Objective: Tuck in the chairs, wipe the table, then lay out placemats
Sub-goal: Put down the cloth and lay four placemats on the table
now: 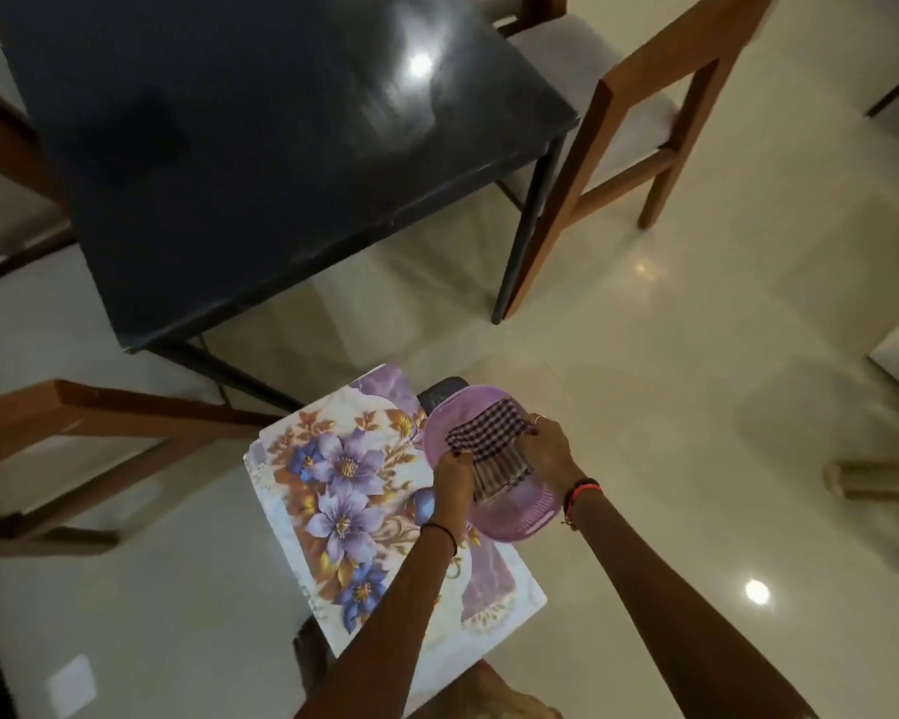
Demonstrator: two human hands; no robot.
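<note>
Left hand (452,480) and right hand (548,448) are curled around a checked cloth (484,433), held over a purple plastic basket (515,518) set on floral placemats (343,469), near the black surface (229,147).

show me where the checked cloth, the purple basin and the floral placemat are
checked cloth (481,433): head view, on its dark checked upper fold
purple basin (525,511): head view, on its bare inner wall nearest the person
floral placemat (343,469): head view, on a large purple flower
</note>
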